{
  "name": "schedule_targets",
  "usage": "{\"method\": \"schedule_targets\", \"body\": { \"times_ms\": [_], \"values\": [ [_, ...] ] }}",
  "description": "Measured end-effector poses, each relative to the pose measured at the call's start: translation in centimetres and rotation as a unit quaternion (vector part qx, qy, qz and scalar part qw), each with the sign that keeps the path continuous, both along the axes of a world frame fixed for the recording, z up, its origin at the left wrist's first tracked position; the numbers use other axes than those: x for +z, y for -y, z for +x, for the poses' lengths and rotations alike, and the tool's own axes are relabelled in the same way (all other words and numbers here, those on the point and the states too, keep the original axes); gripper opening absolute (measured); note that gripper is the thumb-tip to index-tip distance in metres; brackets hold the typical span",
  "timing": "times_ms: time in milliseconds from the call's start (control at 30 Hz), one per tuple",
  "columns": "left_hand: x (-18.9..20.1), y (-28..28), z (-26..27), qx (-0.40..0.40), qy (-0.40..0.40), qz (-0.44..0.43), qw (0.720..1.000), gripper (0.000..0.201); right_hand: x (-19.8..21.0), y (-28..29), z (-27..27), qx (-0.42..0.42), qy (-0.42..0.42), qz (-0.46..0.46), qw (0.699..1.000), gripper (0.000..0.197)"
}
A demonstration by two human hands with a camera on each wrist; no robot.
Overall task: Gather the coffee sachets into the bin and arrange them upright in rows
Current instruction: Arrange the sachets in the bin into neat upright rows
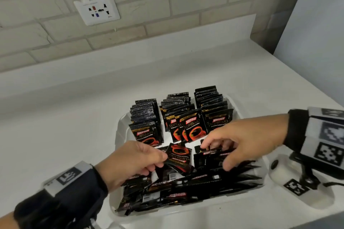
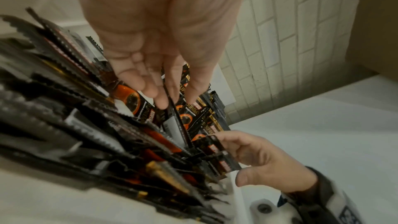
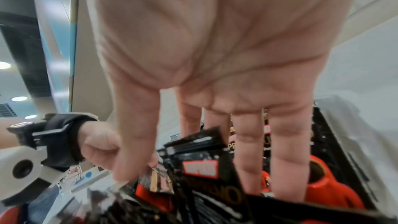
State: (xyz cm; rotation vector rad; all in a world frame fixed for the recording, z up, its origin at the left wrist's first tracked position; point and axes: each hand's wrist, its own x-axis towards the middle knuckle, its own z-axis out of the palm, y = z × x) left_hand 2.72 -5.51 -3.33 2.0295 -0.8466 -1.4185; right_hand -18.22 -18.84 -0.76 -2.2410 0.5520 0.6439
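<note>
A white bin [image 1: 120,126] on the counter holds black Kopiko coffee sachets. Three upright rows stand at its far end: left row [image 1: 145,115], middle row [image 1: 178,109], right row [image 1: 212,102]. A loose pile [image 1: 186,188] fills the near half. My left hand [image 1: 158,158] pinches one sachet [image 1: 178,154], printed side up, above the pile; the left wrist view shows it edge-on [image 2: 176,120] between the fingers [image 2: 150,88]. My right hand [image 1: 214,147] pinches a few sachets [image 1: 212,152] between thumb and fingers just in front of the right row, also seen as sachets [image 3: 200,164].
The bin sits on a white counter [image 1: 65,117] against a brick wall with a socket plate [image 1: 96,9]. A pale panel [image 1: 316,42] stands at the right. The white wrist camera housing [image 1: 279,169] hangs beside the bin's right wall.
</note>
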Motion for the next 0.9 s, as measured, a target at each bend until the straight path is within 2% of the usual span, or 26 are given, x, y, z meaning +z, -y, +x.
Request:
{"method": "schedule_targets", "body": {
  "times_ms": [67, 200, 333, 500, 633, 733, 833, 900],
  "values": [
    [-0.3, 0.0, -0.3, -0.002, 0.038, -0.015, 0.999, 0.008, -0.6, -0.3, -0.5, 0.013, 0.003, -0.043, 0.999, 0.053],
    [-0.8, 0.3, -0.7, -0.013, 0.074, -0.035, 0.997, 0.013, -2.1, -1.0, -0.6, 0.054, 0.029, -0.143, 0.988, 0.041],
    [-0.8, 0.7, -0.8, -0.007, 0.083, -0.043, 0.996, 0.017, -2.5, -1.0, -0.6, 0.063, 0.038, -0.179, 0.981, 0.033],
    [0.6, 0.9, -0.7, 0.051, 0.026, -0.077, 0.995, 0.027, -1.7, -0.3, -1.1, 0.015, 0.098, -0.164, 0.982, 0.025],
    [2.1, 0.5, 0.0, 0.103, -0.037, -0.139, 0.984, 0.029, 1.0, 0.4, -2.1, -0.068, 0.170, -0.136, 0.974, 0.020],
    [3.3, 0.1, 0.5, 0.138, -0.071, -0.200, 0.967, 0.031, 2.8, 1.2, -3.3, -0.173, 0.280, -0.089, 0.940, 0.022],
    [4.2, 0.0, 0.8, 0.176, -0.092, -0.265, 0.943, 0.032, 4.2, 1.6, -3.9, -0.277, 0.412, 0.014, 0.868, 0.028],
    [4.7, -0.1, 0.7, 0.190, -0.098, -0.309, 0.927, 0.032, 4.7, 1.3, -3.8, -0.316, 0.471, 0.079, 0.819, 0.029]
  ]
}}
